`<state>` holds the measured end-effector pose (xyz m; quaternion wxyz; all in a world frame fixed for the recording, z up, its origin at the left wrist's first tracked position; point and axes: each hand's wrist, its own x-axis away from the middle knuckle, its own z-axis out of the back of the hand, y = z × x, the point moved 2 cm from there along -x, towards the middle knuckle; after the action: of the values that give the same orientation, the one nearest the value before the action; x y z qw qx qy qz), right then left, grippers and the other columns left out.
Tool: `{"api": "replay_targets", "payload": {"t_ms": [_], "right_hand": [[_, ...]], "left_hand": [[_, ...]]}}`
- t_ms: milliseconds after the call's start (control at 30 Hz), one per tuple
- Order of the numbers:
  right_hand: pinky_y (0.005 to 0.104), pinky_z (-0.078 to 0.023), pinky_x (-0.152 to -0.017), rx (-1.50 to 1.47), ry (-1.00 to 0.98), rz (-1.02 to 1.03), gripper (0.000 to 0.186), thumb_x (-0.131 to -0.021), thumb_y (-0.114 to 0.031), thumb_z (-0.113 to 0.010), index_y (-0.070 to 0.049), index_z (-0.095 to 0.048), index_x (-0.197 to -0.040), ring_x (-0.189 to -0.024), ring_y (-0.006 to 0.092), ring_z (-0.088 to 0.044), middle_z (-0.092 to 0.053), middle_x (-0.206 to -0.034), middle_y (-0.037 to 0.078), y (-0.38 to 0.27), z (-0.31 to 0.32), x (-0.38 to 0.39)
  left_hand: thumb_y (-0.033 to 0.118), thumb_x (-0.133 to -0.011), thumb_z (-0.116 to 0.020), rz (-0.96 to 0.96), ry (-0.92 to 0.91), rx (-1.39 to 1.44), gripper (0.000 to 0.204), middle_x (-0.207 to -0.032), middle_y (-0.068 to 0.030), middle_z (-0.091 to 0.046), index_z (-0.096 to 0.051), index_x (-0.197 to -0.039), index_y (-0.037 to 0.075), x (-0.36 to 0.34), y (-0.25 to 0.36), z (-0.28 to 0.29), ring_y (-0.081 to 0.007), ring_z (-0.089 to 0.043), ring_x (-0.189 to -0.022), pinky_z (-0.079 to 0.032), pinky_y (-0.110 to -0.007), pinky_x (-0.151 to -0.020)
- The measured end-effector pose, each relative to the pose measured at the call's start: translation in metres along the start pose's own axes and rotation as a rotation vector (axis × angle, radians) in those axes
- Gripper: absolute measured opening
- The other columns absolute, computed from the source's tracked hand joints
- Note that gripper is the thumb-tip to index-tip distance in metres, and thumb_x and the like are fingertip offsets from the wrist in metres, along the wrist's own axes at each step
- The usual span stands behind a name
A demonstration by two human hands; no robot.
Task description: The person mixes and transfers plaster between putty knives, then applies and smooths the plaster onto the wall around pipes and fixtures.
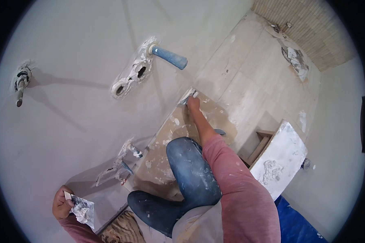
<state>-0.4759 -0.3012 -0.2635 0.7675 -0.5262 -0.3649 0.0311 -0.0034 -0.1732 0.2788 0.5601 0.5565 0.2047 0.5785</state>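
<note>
My left hand (61, 204) grips a flat metal spreader (86, 210) loaded with white paste, beside the plastered wall (61, 129) at the lower left. My right hand (192, 103) reaches forward and is closed on a second flat blade (186, 97), which is at the foot of the wall where it meets a stained brown board (172, 127) on the floor. Along the wall are a blue pipe stub (169, 56) with patched holes (141, 71), a metal pipe fitting (21, 85) at far left and lower fittings (132, 154) ringed with white paste.
My bent legs (182, 170) rest near the board. To the right, a white paste-smeared slab (278, 154) stands on a wooden frame (259, 150), above a blue sheet (296, 218). Debris (294, 60) lies by the tiled far wall (308, 28). A patterned cloth (119, 231) is at the bottom.
</note>
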Motion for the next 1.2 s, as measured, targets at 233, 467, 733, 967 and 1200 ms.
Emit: {"api": "replay_targets", "payload": {"t_ms": [233, 467, 733, 967, 1200], "right_hand": [[0.0435, -0.05, -0.067, -0.142, -0.059, -0.121, 0.041, -0.086, -0.022, -0.055, 0.015, -0.06, -0.103, -0.083, 0.0345, -0.066, -0.065, -0.095, 0.025, 0.023, -0.007, -0.089], [0.0392, -0.049, -0.055, -0.606, -0.095, -0.144, 0.035, -0.09, -0.022, -0.059, 0.009, -0.058, -0.107, -0.075, 0.0248, -0.065, -0.065, -0.094, 0.015, -0.084, -0.004, -0.03], [0.0437, -0.049, -0.08, -0.287, 0.16, 0.885, 0.027, -0.089, -0.012, -0.059, 0.004, -0.059, -0.112, -0.089, 0.0388, -0.063, -0.064, -0.096, 0.021, -0.237, 0.05, 0.155], [0.0428, -0.047, -0.084, -0.074, 0.006, 1.035, 0.026, -0.091, -0.006, -0.057, 0.004, -0.057, -0.115, -0.095, 0.0372, -0.061, -0.061, -0.103, 0.02, -0.192, 0.082, 0.134], [0.042, -0.045, -0.088, -0.024, 0.254, 1.008, 0.03, -0.092, -0.006, -0.058, 0.004, -0.056, -0.12, -0.098, 0.0349, -0.056, -0.057, -0.11, 0.02, -0.2, 0.039, 0.098]], "left_hand": [[0.03, -0.08, -0.08, -0.033, -0.091, 0.023, 0.041, -0.073, 0.0045, -0.048, -0.049, -0.09, 0.006, -0.022, 0.001, -0.005, -0.0039, -0.041, -0.062, -0.031, -0.021, -0.056], [0.03, -0.081, -0.079, -0.002, -0.05, 0.025, 0.04, -0.073, 0.0039, -0.049, -0.05, -0.091, 0.005, -0.002, 0.003, 0.0, -0.0044, -0.043, -0.062, -0.032, -0.021, -0.056], [0.03, -0.082, -0.078, -0.016, -0.09, 0.033, 0.04, -0.073, 0.0038, -0.05, -0.05, -0.092, 0.004, -0.012, 0.002, -0.006, -0.0043, -0.044, -0.063, -0.033, -0.022, -0.056], [0.031, -0.077, -0.083, -0.01, -0.042, 0.028, 0.043, -0.075, 0.0044, -0.051, -0.052, -0.093, 0.005, -0.009, 0.002, -0.005, -0.005, -0.046, -0.066, -0.034, -0.022, -0.059], [0.032, -0.075, -0.084, -0.015, -0.037, 0.017, 0.044, -0.075, 0.0056, -0.049, -0.053, -0.093, 0.005, -0.013, 0.012, -0.016, -0.0048, -0.044, -0.067, -0.032, -0.022, -0.059]]}}
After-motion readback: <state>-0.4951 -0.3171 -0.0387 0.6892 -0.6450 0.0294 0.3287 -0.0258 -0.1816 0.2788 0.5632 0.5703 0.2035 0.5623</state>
